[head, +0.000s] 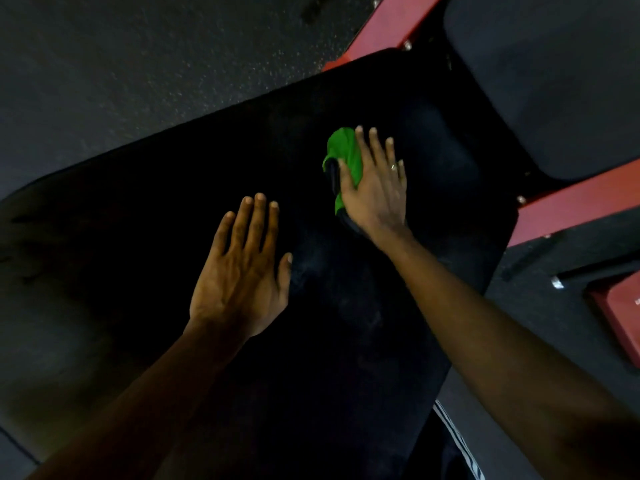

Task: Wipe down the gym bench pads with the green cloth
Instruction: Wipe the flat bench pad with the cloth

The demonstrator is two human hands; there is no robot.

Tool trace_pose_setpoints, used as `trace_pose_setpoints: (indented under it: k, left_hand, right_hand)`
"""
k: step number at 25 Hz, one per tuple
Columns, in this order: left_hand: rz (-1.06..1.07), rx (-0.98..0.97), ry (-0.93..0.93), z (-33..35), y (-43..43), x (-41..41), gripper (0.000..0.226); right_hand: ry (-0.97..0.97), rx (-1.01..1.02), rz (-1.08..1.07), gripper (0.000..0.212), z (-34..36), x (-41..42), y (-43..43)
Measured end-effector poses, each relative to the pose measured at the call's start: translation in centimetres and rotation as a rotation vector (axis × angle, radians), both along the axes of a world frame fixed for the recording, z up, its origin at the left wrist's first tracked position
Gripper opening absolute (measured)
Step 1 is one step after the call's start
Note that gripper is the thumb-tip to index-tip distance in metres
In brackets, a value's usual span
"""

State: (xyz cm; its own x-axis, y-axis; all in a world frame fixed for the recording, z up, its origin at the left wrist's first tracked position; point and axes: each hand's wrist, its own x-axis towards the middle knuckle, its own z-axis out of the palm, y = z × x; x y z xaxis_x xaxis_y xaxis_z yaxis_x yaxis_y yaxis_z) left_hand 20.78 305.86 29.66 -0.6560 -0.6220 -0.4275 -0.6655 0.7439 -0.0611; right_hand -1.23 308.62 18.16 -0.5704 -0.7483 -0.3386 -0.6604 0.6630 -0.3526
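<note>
A large black bench pad (194,174) fills the middle of the head view, running from lower left to upper right. The green cloth (341,147) lies bunched on the pad near its far end. My right hand (375,188) lies flat on the cloth with straight fingers, pressing it onto the pad; most of the cloth is hidden under the palm. My left hand (242,268) rests flat on the bare pad to the left and nearer me, fingers straight, holding nothing.
A second dark pad (554,81) sits at the upper right, beyond the first. Red frame bars (391,26) run beside it, and another red frame bar (571,209) at the right. A red block (623,317) stands on the dark speckled floor (138,64).
</note>
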Motion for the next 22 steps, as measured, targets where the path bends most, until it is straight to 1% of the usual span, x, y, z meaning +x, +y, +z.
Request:
trace_pose_setpoints:
  k: [2,4,8,10,12,17,22]
  left_hand:
    - [-0.007,-0.005,-0.005,-0.1,-0.1,0.0,0.070]
    - [-0.007,0.000,-0.013,0.0,-0.2,0.0,0.070]
    - [-0.004,0.015,-0.009,0.2,-0.3,-0.1,0.070]
    - [-0.006,0.021,-0.003,0.2,-0.3,-0.1,0.070]
    - [-0.007,0.025,-0.008,0.2,-0.2,-0.1,0.070]
    - [0.003,0.021,-0.009,0.0,-0.2,-0.1,0.070]
    - [-0.018,-0.002,-0.035,-0.2,-0.2,-0.2,0.070]
  right_hand:
    - [-0.044,0.012,-0.127,0.067,-0.9,-2.1,-2.4]
    - [-0.075,0.018,-0.147,0.068,-0.5,-2.3,-2.8]
    - [-0.125,0.012,0.074,0.073,3.4,1.8,1.8]
    - [-0.110,0.009,0.175,0.071,4.8,4.2,4.0]
    - [-0.074,-0.012,0.213,0.066,4.4,4.5,4.1]
    - [-0.032,-0.043,0.150,0.059,0.9,1.3,0.6]
    - [-0.065,-0.022,-0.027,0.058,-0.3,-1.1,-2.4]
